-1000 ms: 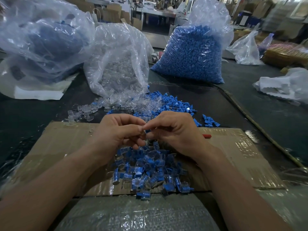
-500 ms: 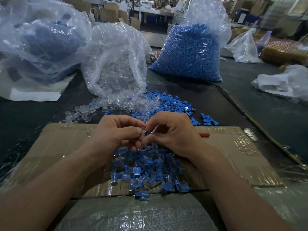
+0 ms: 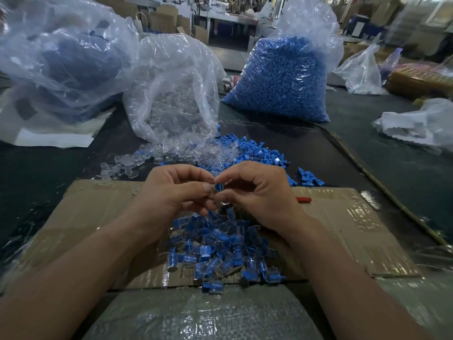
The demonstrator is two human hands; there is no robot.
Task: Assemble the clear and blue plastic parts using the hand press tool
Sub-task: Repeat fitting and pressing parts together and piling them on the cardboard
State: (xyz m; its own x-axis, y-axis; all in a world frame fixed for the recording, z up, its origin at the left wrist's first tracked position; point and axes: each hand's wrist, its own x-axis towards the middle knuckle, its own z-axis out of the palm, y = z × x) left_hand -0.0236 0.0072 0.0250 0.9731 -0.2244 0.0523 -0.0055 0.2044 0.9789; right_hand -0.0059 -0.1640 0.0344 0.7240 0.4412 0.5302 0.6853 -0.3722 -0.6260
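While bags (image 3: 308, 23) hold blue parts (image 3: 282, 79) and clear parts (image 3: 171, 106), left hand (image 3: 171, 195) and right hand (image 3: 262, 192) pinch one piece (image 3: 217, 187).

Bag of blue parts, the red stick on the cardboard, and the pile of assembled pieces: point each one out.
Bag of blue parts (image 3: 282, 79): head view, its blue-filled front face.
Red stick (image 3: 304, 199): head view, middle of its visible length.
Pile of assembled pieces (image 3: 220, 253): head view, centre of the heap.
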